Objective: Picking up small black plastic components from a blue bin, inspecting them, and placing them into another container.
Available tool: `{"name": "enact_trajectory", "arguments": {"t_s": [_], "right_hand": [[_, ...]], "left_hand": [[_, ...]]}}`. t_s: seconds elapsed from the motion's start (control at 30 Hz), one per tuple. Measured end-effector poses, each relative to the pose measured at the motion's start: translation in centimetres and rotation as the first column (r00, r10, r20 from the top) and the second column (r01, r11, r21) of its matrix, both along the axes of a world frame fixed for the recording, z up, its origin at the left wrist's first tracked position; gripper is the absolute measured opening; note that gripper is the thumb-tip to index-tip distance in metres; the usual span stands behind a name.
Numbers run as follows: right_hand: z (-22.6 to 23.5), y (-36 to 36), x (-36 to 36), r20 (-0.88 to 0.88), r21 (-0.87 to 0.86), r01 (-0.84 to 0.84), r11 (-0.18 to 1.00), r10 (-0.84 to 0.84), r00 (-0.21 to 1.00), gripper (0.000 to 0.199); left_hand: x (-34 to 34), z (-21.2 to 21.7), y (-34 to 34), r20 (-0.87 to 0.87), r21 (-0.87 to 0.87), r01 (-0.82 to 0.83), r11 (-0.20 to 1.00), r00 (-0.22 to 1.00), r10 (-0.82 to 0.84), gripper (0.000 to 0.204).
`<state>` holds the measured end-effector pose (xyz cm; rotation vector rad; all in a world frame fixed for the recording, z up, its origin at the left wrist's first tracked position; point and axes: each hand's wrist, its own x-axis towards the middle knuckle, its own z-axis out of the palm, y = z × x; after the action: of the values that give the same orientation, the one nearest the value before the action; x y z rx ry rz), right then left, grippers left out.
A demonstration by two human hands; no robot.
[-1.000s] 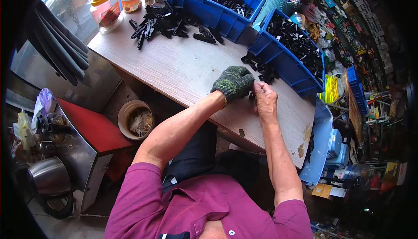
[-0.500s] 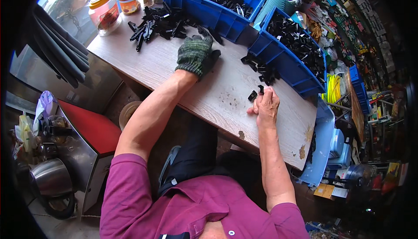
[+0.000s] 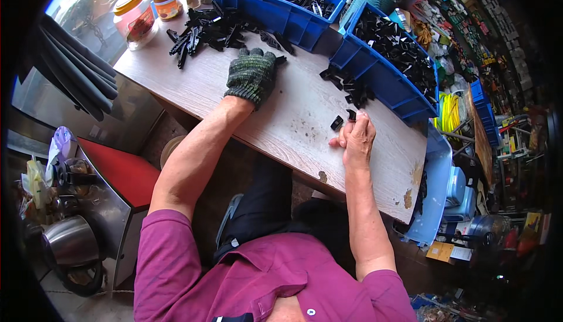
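Note:
My left hand (image 3: 252, 77), in a dark green knitted glove, is over the far middle of the table, just short of a pile of long black plastic parts (image 3: 211, 32). Its fingers are curled down and closed; a dark tip shows beside them, but what they grip is hidden. My bare right hand (image 3: 358, 137) rests near the table's right side with its fingers folded. At its fingertips is a small black plastic piece (image 3: 351, 114), apparently pinched. A second small black piece (image 3: 336, 123) lies just left of it. Several more short black pieces (image 3: 352, 87) lie beyond.
Two blue crates with black parts, one at the back (image 3: 264, 7) and one at the right (image 3: 375, 82), border the pale wooden table (image 3: 287, 128). Lidded jars (image 3: 135, 20) stand at the far left. A steel kettle (image 3: 71, 240) sits low on the left, by a red-topped cabinet (image 3: 117, 169).
My gloved left hand has drawn slightly left and toward me, away from the pile. My right hand stays by the same small black piece. The whole view has shifted a little.

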<state>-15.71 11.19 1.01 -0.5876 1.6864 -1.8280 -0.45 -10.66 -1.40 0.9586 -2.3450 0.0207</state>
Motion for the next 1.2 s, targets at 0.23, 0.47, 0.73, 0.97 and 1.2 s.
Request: {"name": "enact_trajectory", "arguments": {"t_s": [0.23,0.47,0.73,0.97,1.2], "right_hand": [[-0.1,0.4,-0.4,0.089,-0.024,0.093,0.995,-0.091,0.992,0.042],[0.1,0.6,0.3,0.004,-0.037,0.122,0.992,-0.122,0.993,0.033],[-2.1,1.1,-1.1,-0.359,-0.059,0.135,0.989,-0.147,0.922,0.028],[-1.9,1.9,-2.0,-0.486,-0.008,0.142,0.99,-0.128,0.865,0.025],[-0.8,1.9,-1.5,0.162,-0.107,0.258,0.96,-0.239,0.957,0.028]], "left_hand": [[-1.7,0.5,9.7,-0.603,0.434,0.552,0.712,0.765,-0.225,0.02],[-3.8,0.3,13.0,-0.503,0.534,0.627,0.567,0.775,-0.383,0.025],[-5.1,0.0,14.2,-0.608,0.553,0.587,0.592,0.769,-0.195,0.029],[-7.0,0.9,17.5,-0.695,0.582,0.602,0.546,0.717,-0.049,0.033],[-5.3,-0.3,13.6,-0.652,0.439,0.528,0.727,0.744,-0.147,0.024]]}}
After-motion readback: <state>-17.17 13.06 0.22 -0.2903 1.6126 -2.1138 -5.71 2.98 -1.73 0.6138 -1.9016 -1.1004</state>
